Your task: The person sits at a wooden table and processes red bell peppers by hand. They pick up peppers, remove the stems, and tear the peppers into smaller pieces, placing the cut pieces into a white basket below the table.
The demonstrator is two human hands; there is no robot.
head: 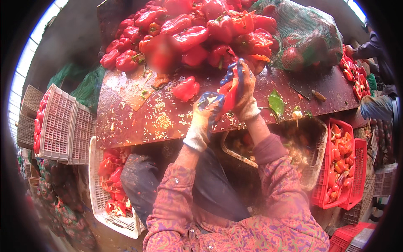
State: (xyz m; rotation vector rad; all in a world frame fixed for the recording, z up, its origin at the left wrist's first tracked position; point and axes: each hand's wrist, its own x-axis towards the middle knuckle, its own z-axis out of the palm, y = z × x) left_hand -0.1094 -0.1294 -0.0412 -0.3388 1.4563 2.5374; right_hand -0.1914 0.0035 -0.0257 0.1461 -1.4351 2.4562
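Observation:
Both my hands wear knit gloves with blue-coated palms, and they meet above the front of a dark red table [132, 129]. A red bell pepper [229, 94] is held between them. My right hand [246, 88] wraps around its upper right side. Against its lower left side is my left hand [206, 110], with pale bits on the glove. The fingers partly hide the pepper. Just left of my hands, a single red pepper [186, 89] lies on the table among scattered seeds. Behind them rises a large heap of red peppers [192, 37].
A green mesh bag [305, 37] of peppers lies back right. A knife [318, 95] and a green leaf [276, 104] lie nearer. Below are a white crate [97, 201] of peppers, a scrap-filled crate [318, 157] and a red crate [346, 201]. Another person [374, 47] is at far right.

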